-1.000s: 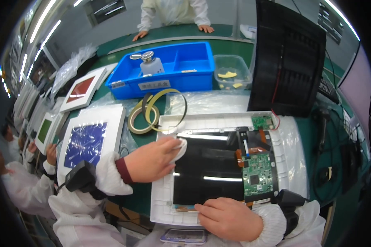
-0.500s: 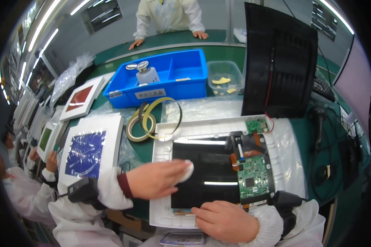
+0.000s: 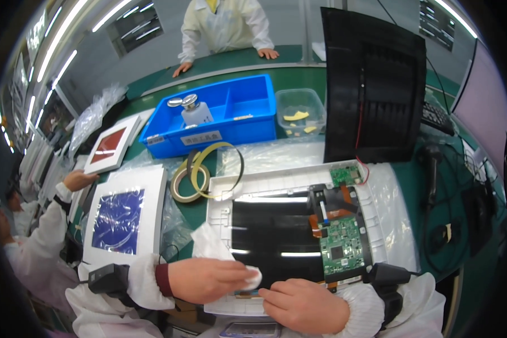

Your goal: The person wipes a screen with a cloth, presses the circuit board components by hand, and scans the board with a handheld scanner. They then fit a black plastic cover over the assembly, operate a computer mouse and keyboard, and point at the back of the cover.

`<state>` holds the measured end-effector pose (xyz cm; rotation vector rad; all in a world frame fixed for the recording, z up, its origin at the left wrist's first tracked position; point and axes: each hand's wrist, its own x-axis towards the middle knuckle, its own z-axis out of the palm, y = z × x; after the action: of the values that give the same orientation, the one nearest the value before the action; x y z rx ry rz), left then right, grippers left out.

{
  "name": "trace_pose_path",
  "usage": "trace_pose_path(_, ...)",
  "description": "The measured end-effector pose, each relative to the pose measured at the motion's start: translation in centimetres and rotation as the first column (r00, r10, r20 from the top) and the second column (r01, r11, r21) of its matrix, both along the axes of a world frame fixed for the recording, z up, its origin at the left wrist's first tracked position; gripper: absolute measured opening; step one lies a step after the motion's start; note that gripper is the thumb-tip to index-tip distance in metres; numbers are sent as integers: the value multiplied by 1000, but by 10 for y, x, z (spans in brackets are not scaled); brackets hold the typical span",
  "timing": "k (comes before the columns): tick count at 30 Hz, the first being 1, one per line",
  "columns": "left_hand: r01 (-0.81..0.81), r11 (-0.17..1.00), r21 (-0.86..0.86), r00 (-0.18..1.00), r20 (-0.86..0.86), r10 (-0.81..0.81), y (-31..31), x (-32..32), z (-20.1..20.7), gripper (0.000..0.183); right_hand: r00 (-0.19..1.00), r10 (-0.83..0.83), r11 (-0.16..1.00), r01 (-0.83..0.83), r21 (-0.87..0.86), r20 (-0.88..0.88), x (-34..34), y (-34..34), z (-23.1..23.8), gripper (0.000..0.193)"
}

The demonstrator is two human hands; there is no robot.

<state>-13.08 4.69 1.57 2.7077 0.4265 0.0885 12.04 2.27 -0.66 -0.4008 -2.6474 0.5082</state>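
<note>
A dark display panel [image 3: 276,236] lies in a white plastic frame [image 3: 222,194], with a green circuit board [image 3: 342,248] along its right side. Over the panel's near left corner, my left hand [image 3: 211,280] is closed on a crumpled white wipe [image 3: 211,242]. One end of the wipe pokes out past the fingertips, and a larger flap stands up behind the hand. My right hand [image 3: 305,304] is closed over the frame's near edge, its fingertips by the panel's lower border. Its thumb is hidden.
Behind the frame stand a blue divided bin [image 3: 208,135] with a pump bottle [image 3: 196,112], tape rolls [image 3: 190,180] and a clear tub [image 3: 299,112]. A black cover [image 3: 372,84] stands upright, joined by a red wire. White framed panels [image 3: 118,219] lie left. Co-workers' hands [image 3: 80,179] show left and across.
My left hand has drawn nearer to me with the wipe, whose loose flap now shows. My right hand stays at the near edge. At the left, a co-worker's hand has reached forward.
</note>
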Motion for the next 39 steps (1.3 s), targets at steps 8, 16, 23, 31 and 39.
trace_pose_path(8,-64,997,51,994,97,59,22,19,-17,39,997,-31,999,32,21,-68,3,-5,14,16)
trace_pose_path(16,-368,921,131,928,117,354,68,14,-30,49,998,-5,1000,7,21,-57,-7,-9,27,15)
trace_pose_path(23,-229,973,-26,947,226,228,26,20,-42,41,998,-9,1000,11,23,-60,-2,-9,26,16)
trace_pose_path(31,68,997,-45,984,167,-59,-2,11,-18,40,995,21,994,-10,106,-97,-9,-1,7,20)
trace_pose_path(39,-247,957,154,967,105,232,67,28,-19,44,999,-16,995,20,96,-46,1,-3,9,20)
